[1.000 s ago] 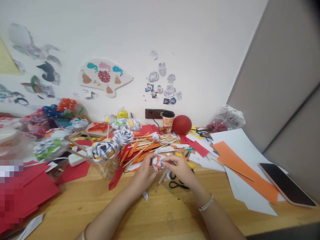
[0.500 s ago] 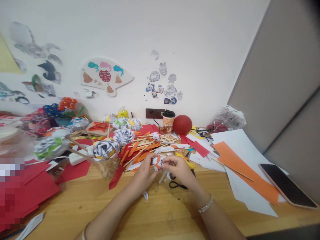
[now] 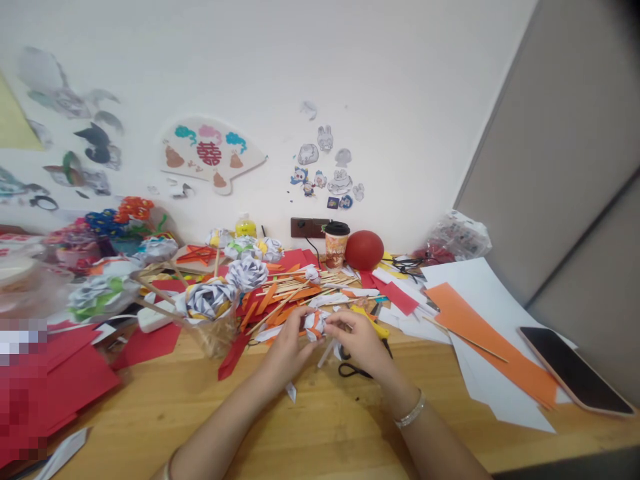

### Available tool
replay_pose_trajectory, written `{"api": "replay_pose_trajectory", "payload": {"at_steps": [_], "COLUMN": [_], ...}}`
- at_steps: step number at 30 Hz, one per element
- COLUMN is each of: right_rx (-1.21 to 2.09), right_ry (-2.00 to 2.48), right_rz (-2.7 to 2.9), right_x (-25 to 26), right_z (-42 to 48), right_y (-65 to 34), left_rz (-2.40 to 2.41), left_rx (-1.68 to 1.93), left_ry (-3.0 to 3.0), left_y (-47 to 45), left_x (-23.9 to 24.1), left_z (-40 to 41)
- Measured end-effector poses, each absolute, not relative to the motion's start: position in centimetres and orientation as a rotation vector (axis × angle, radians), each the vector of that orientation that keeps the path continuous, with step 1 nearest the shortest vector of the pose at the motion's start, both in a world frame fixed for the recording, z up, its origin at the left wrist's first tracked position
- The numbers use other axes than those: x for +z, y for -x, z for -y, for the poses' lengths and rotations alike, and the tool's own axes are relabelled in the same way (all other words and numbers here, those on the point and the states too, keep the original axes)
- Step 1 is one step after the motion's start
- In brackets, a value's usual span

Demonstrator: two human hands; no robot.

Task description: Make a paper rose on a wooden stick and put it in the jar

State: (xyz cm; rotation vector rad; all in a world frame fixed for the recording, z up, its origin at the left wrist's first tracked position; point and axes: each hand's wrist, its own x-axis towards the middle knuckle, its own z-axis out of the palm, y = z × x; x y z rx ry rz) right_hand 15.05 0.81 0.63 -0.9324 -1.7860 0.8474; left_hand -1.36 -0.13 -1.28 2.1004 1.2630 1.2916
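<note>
Over the wooden table [image 3: 305,427], both hands [image 3: 289,345] [image 3: 359,341] pinch a small white-and-orange paper piece [image 3: 314,327].

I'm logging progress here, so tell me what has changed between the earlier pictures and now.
No clear change shows: nothing has visibly been picked up, let go or shifted. The left hand still holds the white-and-orange paper piece, and the right hand still has its fingers at the edge. The cup, red ball and phone stayed put.

The head-worn camera looks forward and down across the table [image 3: 310,430].
</note>
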Motion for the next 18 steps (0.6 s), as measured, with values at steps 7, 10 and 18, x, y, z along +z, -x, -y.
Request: {"api": "replay_pose_trajectory", "payload": {"at_steps": [7,10,18], "right_rx": [0.779,0.641,-0.069], "right_ry": [0.957,0.983,1.002], "right_rz": [1.792,1.824,2.064], "right_x": [0.57,0.3,0.21], "right_z": [-0.61,-0.67,-0.24], "right_y": [-14.65,-14.58,-14.5], "left_rz": [-1.29,-1.299,-1.318], "left_rx": [1.287,1.295,1.323], "left_ry": [-2.097,-2.078,-2.089], "left_y": [1.3,1.29,1.2], "left_x": [-1.58,-1.56,-1.85], "left_z": [-0.06,-0.06,-0.13]}}
